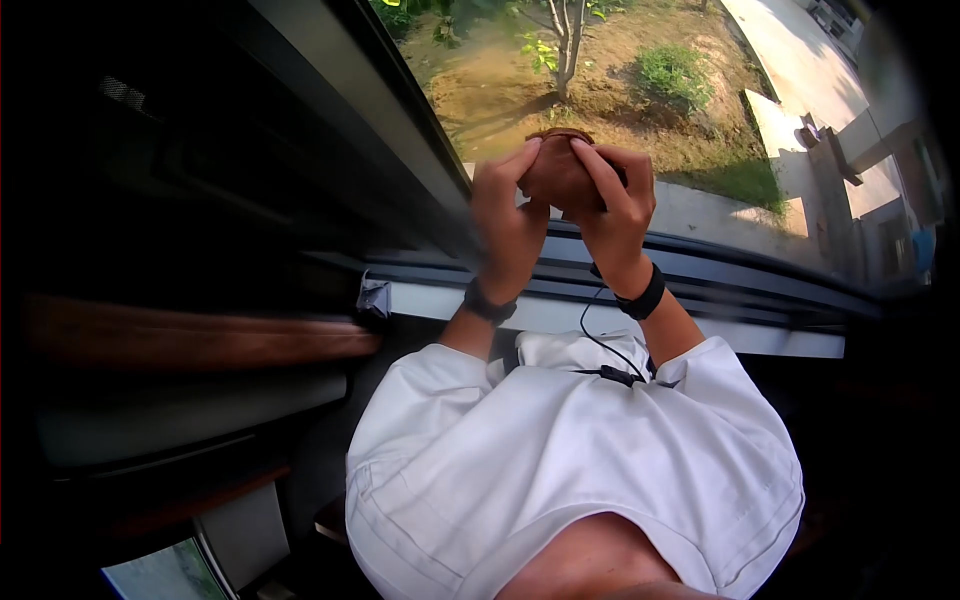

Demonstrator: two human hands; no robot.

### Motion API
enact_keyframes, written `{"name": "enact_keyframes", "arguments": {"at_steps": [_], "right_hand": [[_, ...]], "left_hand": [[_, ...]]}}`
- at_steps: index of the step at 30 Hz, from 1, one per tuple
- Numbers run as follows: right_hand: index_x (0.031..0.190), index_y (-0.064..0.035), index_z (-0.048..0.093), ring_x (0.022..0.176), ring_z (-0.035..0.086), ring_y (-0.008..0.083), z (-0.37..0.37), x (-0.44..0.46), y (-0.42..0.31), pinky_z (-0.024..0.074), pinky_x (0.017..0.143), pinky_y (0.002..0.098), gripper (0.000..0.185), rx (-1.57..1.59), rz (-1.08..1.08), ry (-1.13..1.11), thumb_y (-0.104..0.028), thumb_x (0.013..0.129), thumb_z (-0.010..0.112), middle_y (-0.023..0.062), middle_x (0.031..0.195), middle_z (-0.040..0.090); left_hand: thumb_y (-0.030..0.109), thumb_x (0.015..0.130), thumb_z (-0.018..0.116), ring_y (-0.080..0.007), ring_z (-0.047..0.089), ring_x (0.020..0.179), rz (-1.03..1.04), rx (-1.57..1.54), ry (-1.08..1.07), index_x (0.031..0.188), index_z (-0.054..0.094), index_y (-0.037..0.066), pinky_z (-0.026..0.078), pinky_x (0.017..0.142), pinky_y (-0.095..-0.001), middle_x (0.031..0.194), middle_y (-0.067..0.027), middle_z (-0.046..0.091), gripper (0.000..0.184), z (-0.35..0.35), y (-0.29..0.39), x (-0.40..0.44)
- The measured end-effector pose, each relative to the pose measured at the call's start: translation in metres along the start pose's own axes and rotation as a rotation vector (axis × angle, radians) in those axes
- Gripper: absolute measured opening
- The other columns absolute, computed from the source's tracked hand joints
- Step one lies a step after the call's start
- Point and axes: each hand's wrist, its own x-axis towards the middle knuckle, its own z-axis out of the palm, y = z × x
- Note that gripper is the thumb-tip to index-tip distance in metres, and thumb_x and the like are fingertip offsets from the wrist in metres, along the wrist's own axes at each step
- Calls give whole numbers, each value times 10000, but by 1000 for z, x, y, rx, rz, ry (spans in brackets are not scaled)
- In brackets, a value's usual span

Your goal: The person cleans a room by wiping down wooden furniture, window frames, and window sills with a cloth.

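Between my two hands is a bunched brown cloth (562, 180), soft-looking and folded, with a darker edge along its top; whether it is a flat cloth or a pouch I cannot tell. My left hand (508, 205) grips its left side, thumb pressed near the upper edge, and is a little blurred. On the other side, the fingers of my right hand (618, 200) are curled round it, with the thumb on the near face. Both hands are held out over the sill at an opened window. A dark band circles each wrist, and a thin black cable hangs by the right one.
The window frame (395, 90) rises on the left, and its dark sill tracks (700, 262) run below my forearms. A small grey packet (374, 297) stands on the white ledge (770, 338). Outside are a tree (568, 50), shrubs and paving. A brown padded edge (200, 328) lies at left.
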Motion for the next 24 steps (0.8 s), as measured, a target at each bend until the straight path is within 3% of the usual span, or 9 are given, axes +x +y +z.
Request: {"name": "enact_keyframes", "arguments": {"at_steps": [4,9,17,20,24], "right_hand": [[1183,-88,729,913,615,282,-34,17,11,531,786,362,722,-50,18,107,80,483,786,89,1039,638],[1177,-44,700,942,612,297,-60,-16,43,527,824,364,612,-127,68,164,103,591,799,128,1079,623],[1125,-73,707,918,621,325,-44,-116,84,542,786,397,578,-151,177,-7,43,572,828,125,1051,632],[1126,-49,699,926,625,324,-28,-121,75,540,784,396,508,-125,163,-96,82,643,782,137,1046,634],[1133,-98,719,918,617,318,-20,-98,62,539,758,406,544,-132,79,-116,36,611,795,104,1031,631]], "left_hand": [[-141,655,684,-331,644,952,94,-66,14,1165,661,66,529,822,-398,1107,-115,702,551,27,35,29],[-108,645,693,-318,644,922,121,-157,-40,1116,675,79,552,738,-406,1051,-80,707,507,65,46,6],[-99,656,699,-323,645,910,12,-80,-203,1108,672,78,560,722,-405,1034,-84,693,486,72,-2,-88],[-96,661,705,-330,643,912,-41,-43,-207,1109,667,77,558,726,-410,1030,-88,689,482,58,-17,-99],[-106,671,702,-341,641,926,-43,10,-146,1126,654,73,548,742,-413,1050,-102,688,491,41,-17,-86]]}}
